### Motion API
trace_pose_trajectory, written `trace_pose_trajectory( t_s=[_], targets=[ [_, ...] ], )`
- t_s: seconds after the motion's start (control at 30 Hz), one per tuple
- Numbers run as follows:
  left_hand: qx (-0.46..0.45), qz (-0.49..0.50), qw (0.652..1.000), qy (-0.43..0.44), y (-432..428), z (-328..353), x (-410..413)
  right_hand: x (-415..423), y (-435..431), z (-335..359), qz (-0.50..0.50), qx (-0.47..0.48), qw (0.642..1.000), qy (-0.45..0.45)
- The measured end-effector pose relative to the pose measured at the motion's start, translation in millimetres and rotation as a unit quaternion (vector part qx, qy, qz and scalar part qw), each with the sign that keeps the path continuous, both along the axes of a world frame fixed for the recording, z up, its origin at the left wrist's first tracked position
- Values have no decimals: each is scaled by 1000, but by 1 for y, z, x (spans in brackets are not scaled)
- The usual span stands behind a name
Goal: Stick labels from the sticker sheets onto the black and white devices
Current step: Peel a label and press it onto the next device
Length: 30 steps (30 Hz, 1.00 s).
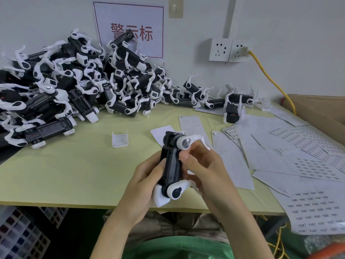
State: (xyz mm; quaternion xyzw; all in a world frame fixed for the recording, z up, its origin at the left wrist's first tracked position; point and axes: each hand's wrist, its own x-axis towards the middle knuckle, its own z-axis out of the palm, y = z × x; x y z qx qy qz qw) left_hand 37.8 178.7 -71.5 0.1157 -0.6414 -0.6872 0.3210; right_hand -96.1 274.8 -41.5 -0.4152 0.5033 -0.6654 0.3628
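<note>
A black and white device [170, 165] stands nearly upright over the table's front edge, held by both hands. My left hand [143, 182] grips its lower body from the left, fingers curled round the back. My right hand [200, 165] holds it from the right, thumb pressed on the black side and fingers near the white round joint at the top. Sticker sheets [306, 165] with rows of small dark labels lie spread across the right of the table. I cannot tell whether a label is on my fingertip.
A large heap of black and white devices [74, 86] fills the back left of the yellow-green table [74, 169]. A small white clip part [120, 140] stands in the middle. A cardboard box [321, 109] sits far right, with wall sockets [229, 50] and a yellow cable [270, 79] behind.
</note>
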Motion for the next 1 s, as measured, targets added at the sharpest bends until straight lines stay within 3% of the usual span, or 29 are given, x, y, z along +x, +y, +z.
trace_pose_trajectory(
  t_s=[0.3,0.63,1.0],
  targets=[
    [73,-30,996,37,-2,5,0,-1,-3,-5,38,-42,998,-30],
    [46,-82,994,52,-1,9,3,3,1,-5,8,-42,997,65],
    [60,-59,996,20,-4,7,4,0,2,-15,-5,-69,995,69]
  ],
)
